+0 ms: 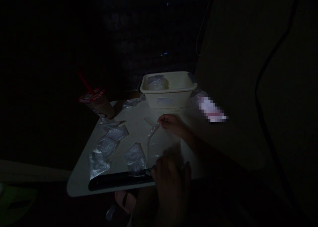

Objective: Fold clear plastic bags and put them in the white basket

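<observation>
The scene is very dark. My right hand [171,123] is closed in a pinch on the far corner of a clear plastic bag [155,144] that lies on a small white table [79,182]. My left hand [171,175] rests at the near edge of the table, on the bag's near end, with fingers curled over it. A long black object [116,180] lies along the table's front edge, just left of my left hand.
Several more clear plastic bags [108,146] lie on the left half of the table. A cream plastic tub [169,88] with plastic inside stands at the far edge. A cup with a red straw [95,101] stands at the far left.
</observation>
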Demonstrator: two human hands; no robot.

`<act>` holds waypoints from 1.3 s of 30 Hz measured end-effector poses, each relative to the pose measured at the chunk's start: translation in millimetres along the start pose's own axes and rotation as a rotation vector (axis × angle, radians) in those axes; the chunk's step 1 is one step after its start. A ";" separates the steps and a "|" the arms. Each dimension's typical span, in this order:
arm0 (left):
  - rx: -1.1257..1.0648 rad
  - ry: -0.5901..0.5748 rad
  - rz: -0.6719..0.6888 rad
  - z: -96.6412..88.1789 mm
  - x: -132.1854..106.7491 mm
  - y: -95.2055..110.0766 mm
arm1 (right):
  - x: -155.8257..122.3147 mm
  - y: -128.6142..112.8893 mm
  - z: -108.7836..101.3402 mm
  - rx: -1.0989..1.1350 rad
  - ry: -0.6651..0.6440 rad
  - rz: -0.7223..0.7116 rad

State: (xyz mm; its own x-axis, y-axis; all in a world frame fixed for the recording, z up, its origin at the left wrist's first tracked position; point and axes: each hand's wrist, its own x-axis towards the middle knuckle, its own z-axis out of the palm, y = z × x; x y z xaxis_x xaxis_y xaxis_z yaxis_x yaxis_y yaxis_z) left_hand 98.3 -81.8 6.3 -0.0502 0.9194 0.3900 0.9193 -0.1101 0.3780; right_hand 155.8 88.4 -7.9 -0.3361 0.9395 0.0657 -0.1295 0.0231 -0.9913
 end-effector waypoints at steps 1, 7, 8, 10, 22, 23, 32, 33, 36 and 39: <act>0.042 -0.032 0.003 2.5 3.7 -0.8 | 0.0 0.0 -0.1 -0.002 -0.005 -0.006; 0.000 -0.130 0.016 1.6 7.5 -4.8 | -0.1 0.0 -0.3 -0.026 -0.010 -0.016; -0.019 -0.152 0.019 -1.5 7.1 -4.6 | 0.0 0.0 -0.3 -0.030 -0.012 -0.012; -0.046 -0.201 0.061 -8.2 7.3 -3.9 | 0.4 0.0 -0.2 -0.035 -0.008 -0.009; 0.102 -0.132 0.164 0.1 16.1 -6.1 | -1.1 -1.4 0.2 -0.015 0.000 -0.018; 0.104 -0.143 0.171 0.3 15.8 -6.0 | -1.2 -1.3 -0.1 -0.019 0.001 -0.018; 0.033 -0.167 0.196 -13.4 8.2 0.2 | 0.7 3.7 -1.4 -0.007 0.006 -0.011; 0.020 -0.152 0.208 -12.4 7.8 -0.7 | 0.6 3.7 -1.2 -0.008 0.008 -0.010; -0.022 -0.133 0.220 -7.4 6.7 -5.9 | 0.1 3.0 -0.7 -0.012 0.014 -0.012; -0.075 -0.167 0.183 -4.9 4.3 -11.5 | 0.3 2.7 -0.7 -0.008 0.011 -0.007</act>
State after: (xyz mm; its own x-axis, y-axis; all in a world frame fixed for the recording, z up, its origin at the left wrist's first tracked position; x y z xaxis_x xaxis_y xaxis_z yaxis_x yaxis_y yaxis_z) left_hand 85.6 -78.4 7.7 0.1852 0.9304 0.3163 0.8751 -0.3026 0.3776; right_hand 156.0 89.0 -10.7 -0.3253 0.9429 0.0716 -0.1245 0.0324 -0.9917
